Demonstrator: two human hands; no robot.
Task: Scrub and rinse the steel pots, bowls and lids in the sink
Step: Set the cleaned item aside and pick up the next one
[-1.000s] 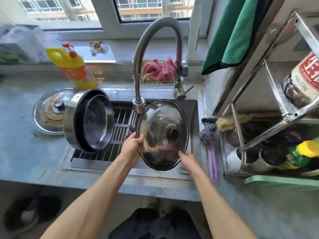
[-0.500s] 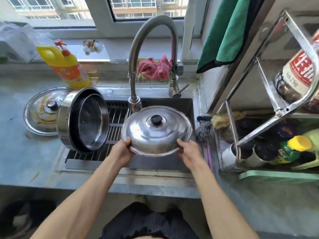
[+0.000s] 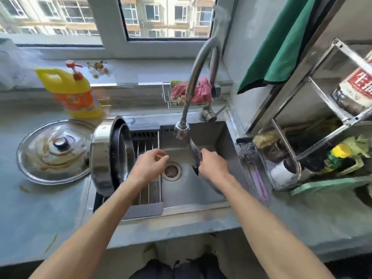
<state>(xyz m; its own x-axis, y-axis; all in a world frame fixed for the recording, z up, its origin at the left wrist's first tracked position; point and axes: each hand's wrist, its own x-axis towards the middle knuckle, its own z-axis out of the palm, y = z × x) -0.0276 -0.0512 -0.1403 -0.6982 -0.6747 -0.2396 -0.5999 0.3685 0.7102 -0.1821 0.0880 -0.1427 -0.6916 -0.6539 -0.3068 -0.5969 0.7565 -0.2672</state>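
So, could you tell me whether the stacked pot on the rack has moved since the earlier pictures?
No. The stacked pot still lies on its side at the left end of the rack, beside the dirty lid.

Both forearms are bare to the lowest edge of the view, with no sleeves, watch or rings showing. The left hand [image 3: 150, 165] and right hand [image 3: 213, 165] wear no gloves. Dark clothing [image 3: 177, 269] shows below (blurred, likely trousers).
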